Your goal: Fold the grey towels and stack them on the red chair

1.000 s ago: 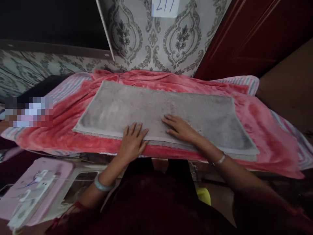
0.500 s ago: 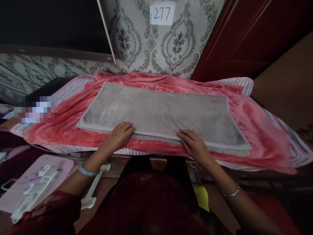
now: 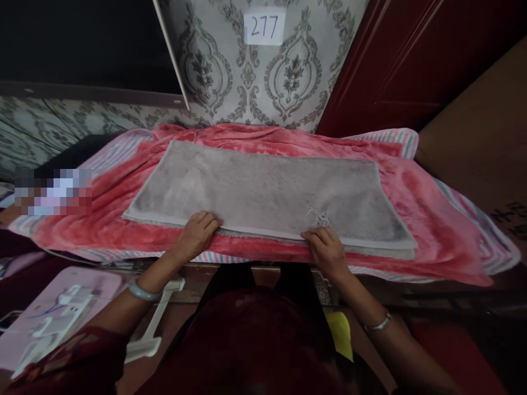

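Observation:
A grey towel (image 3: 255, 186), folded into a long rectangle, lies on a red fleecy blanket (image 3: 102, 214) with striped borders. At the towel's near edge, left of centre, my left hand (image 3: 199, 233) is closed with its fingers curled over the edge. Farther right, my right hand (image 3: 327, 249) pinches the same edge, its thumb hidden. A small white pattern (image 3: 323, 218) shows on the towel just above the right fingers. Below the upper layer, a lower layer of the towel peeks out along the front.
A dark screen (image 3: 82, 49) stands at the back left, against patterned wallpaper with a card (image 3: 264, 26) reading 277. A dark red door panel (image 3: 395, 60) is at the back right. Below on the left are a pink stool (image 3: 99, 280) and white plastic parts (image 3: 61, 318).
My right hand's fingers have drawn in from lying flatter on the towel to a pinch at its edge. My left hand stays at the edge. The view has shifted slightly.

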{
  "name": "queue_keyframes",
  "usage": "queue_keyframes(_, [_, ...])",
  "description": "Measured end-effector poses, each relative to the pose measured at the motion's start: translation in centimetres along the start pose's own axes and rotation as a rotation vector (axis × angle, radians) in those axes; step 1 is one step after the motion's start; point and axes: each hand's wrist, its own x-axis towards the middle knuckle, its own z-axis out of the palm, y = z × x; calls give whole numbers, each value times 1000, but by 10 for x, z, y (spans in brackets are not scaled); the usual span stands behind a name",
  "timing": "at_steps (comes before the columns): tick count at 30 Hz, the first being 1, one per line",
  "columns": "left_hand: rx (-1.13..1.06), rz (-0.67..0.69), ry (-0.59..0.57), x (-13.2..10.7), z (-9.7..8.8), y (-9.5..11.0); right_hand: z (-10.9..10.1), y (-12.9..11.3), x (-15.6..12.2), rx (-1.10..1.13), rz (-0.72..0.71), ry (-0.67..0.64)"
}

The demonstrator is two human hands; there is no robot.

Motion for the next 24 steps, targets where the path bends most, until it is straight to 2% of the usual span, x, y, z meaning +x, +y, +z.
queue_keyframes(3, [37,10,-25,-1,-2,-3,0,0,-3,-9,-12,10])
queue_keyframes(6, [50,-32,19,-5,-8,-12,-11,8,-9,-38,23,31])
queue_keyframes(10, [51,-131,31,-13,-17,-35,-35,33,-27,-138,122,97])
queue_keyframes(15, [42,-179,5,-22,-29,-63,-59,64,-52,-215,221,113])
queue_keyframes(19, [72,-211,-24,-28,-36,-68,-61,71,-62,-190,201,163])
queue_keyframes(24, [67,-203,0,-28,-33,-67,-57,73,-70,-233,237,153])
